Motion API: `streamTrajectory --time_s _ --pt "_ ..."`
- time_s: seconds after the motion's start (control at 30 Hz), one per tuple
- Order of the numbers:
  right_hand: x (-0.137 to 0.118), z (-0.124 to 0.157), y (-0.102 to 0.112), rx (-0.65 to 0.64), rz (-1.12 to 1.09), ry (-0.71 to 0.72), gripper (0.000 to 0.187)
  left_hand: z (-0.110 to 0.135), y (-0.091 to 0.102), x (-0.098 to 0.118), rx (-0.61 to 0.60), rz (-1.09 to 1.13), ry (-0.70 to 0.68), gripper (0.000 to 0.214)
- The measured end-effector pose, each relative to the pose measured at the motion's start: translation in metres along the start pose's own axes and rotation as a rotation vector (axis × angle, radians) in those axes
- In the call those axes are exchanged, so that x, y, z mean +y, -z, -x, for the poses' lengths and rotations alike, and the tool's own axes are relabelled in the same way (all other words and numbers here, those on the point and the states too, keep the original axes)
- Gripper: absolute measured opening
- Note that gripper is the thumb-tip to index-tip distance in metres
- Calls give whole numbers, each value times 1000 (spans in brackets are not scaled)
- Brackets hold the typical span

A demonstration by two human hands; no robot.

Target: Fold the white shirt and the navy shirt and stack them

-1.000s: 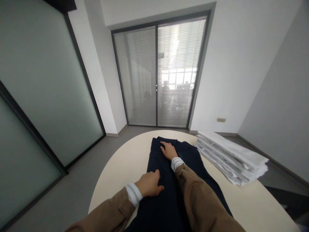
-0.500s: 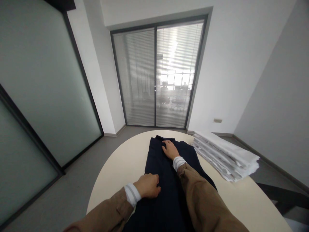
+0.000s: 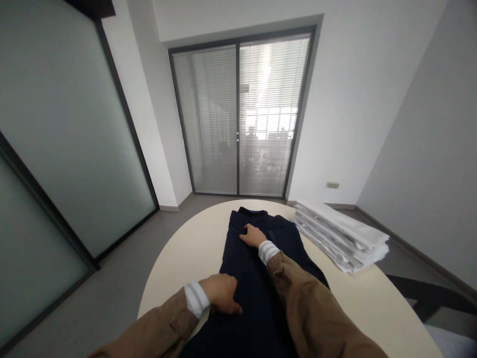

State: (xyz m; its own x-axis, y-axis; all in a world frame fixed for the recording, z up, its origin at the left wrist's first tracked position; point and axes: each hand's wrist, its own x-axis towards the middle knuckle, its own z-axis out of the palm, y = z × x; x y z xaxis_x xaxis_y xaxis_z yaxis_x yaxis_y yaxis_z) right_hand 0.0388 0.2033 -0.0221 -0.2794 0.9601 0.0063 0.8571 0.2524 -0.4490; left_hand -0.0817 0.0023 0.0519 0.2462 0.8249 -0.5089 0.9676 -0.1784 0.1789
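A dark navy garment [image 3: 257, 298] lies lengthwise on the round cream table [image 3: 179, 253], its collar-like end [image 3: 253, 213] at the far side. My left hand [image 3: 222, 293] rests across its left edge, palm down. The thumb sticks out apart from the bent fingers, whose tips are partly hidden. Higher up on the cloth, my right hand [image 3: 254, 235] touches the upper middle with thumb and index finger spread apart. Both forearms wear brown sleeves with striped white cuffs. My right forearm covers part of the garment's right side.
A thick stack of folded white sheets [image 3: 341, 238] sits on the table's right side, jutting over the edge. Beyond the table stand glass doors with blinds [image 3: 208, 124]. Frosted glass panels [image 3: 74, 124] are on the left. A dark object [image 3: 432, 296] shows below at right.
My right hand has slid a little nearer and left over the garment, its fingers now more bent. My left hand has moved slightly left and nearer. The whole view has shifted a little.
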Motion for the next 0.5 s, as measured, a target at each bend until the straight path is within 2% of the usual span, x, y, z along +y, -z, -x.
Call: streamTrajectory --time_s 0.13,0.33,0.47,0.5 --pt "3 5 1 5 -38 47 39 15 4 -1 -189 -80 -79 36" --pt "7 19 0 57 -46 103 25 17 -9 10 -380 102 -245 35" --pt "8 27 0 37 -50 152 26 10 -32 22 -707 159 -177 24" --pt "8 29 2 26 -52 170 30 6 -39 25 -785 156 -195 24"
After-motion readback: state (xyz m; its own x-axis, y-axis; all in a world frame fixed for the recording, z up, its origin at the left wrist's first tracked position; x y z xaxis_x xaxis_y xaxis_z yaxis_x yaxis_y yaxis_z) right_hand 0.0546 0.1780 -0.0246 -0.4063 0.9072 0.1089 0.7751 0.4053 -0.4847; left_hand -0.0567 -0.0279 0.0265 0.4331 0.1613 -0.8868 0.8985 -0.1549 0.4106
